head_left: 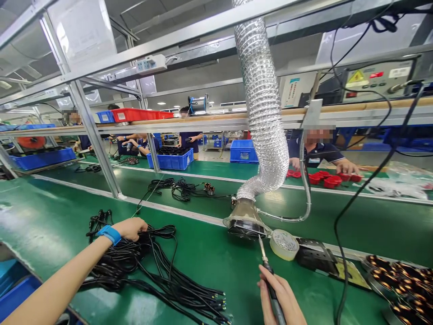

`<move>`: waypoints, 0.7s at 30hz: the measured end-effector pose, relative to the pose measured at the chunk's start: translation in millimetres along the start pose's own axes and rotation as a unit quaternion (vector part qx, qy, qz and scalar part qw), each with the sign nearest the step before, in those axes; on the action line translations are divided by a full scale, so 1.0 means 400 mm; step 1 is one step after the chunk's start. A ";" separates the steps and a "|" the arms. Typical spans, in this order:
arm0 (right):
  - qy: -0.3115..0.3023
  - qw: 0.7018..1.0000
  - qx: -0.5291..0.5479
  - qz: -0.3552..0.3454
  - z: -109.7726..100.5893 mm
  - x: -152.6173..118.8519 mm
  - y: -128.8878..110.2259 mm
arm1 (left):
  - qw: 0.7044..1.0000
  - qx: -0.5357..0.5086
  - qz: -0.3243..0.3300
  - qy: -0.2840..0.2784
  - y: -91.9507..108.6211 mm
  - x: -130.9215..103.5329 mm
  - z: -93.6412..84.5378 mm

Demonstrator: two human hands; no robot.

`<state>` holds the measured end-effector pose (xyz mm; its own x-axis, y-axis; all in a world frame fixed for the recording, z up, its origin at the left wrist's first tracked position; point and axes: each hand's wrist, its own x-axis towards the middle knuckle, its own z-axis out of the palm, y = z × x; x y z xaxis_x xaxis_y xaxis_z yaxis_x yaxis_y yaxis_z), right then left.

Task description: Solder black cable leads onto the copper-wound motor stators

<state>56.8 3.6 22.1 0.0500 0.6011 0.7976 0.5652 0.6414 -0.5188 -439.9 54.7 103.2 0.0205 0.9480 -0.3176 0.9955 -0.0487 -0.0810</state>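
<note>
My left hand (131,229), with a blue band at its wrist, is closed at the top of a heap of black cables (131,257). Its fingertips pinch a black cable (162,231) that loops out to the right. Stripped, coloured wire ends (219,300) of the heap point toward the lower middle. In my right hand (279,293) is a soldering iron (269,271), held like a pen, its tip pointing up toward the fume hood (245,216). A round tub of silvery solder material (284,245) stands just right of the tip.
Copper-wound stators (402,280) are heaped at the right edge. A dark metal holder (316,255) lies behind my right hand. A silver duct (262,90) and a black cord (341,239) hang down. Across the conveyor (294,203), a co-worker handles red parts (333,181).
</note>
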 end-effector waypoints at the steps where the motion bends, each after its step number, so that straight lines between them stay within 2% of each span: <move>1: 0.001 1.000 0.004 0.003 0.001 0.000 0.002 | 1.000 0.000 0.005 0.006 -0.001 -0.002 -0.012; 5: -0.007 1.000 -0.005 -0.003 0.006 0.001 0.011 | 0.998 -0.002 0.032 0.057 0.004 0.009 -0.080; 8: -0.019 0.999 -0.016 -0.024 0.005 0.002 0.016 | 0.996 0.001 0.053 0.072 0.032 0.044 -0.097; 12: -0.030 0.999 -0.016 -0.010 -0.001 0.000 0.014 | 0.997 0.014 0.059 0.039 0.092 0.101 -0.040; 15: -0.028 0.999 -0.017 -0.005 -0.001 -0.004 0.013 | 0.998 0.026 0.046 0.032 0.115 0.125 0.000; 19: -0.029 0.999 -0.009 -0.018 0.001 -0.008 0.013 | 0.996 0.047 0.029 0.066 0.137 0.100 0.005; 21: -0.035 0.999 -0.005 -0.023 0.001 -0.009 0.012 | 0.989 0.073 0.065 0.108 0.173 0.062 0.010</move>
<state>59.0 4.8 16.6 -0.0327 0.6032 0.7969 0.5735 0.6644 -0.4793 -370.9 73.8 86.0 0.1819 0.9753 -0.1257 0.9598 -0.2039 -0.1931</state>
